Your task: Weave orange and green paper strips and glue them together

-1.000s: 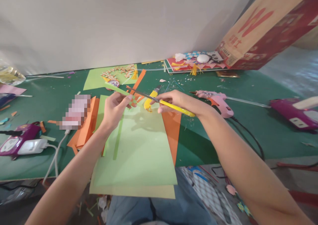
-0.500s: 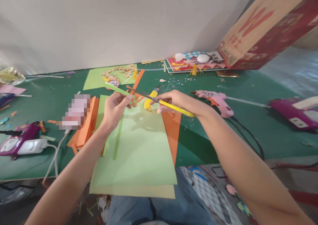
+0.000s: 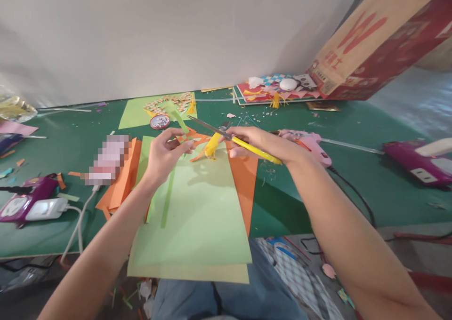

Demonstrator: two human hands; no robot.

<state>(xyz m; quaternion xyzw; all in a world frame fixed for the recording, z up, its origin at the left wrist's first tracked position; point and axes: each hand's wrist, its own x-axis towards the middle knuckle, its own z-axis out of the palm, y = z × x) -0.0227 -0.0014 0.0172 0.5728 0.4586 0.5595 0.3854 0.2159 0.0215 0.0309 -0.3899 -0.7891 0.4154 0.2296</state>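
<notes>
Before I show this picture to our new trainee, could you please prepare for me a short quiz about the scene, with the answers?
1. True or false: the right hand holds the yellow-handled scissors.
2. On which side of the person is the pink glue gun?
A. Left
B. Right
3. Fill in the colour: the left hand holds a ____ paper strip.

Key: 1. True; 2. B; 3. green

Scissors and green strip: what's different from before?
The right hand moved the scissors slightly right. The green strip in the left hand swung from pointing left to pointing more forward. Both hands kept hold; the pink glue gun stayed put.
</notes>
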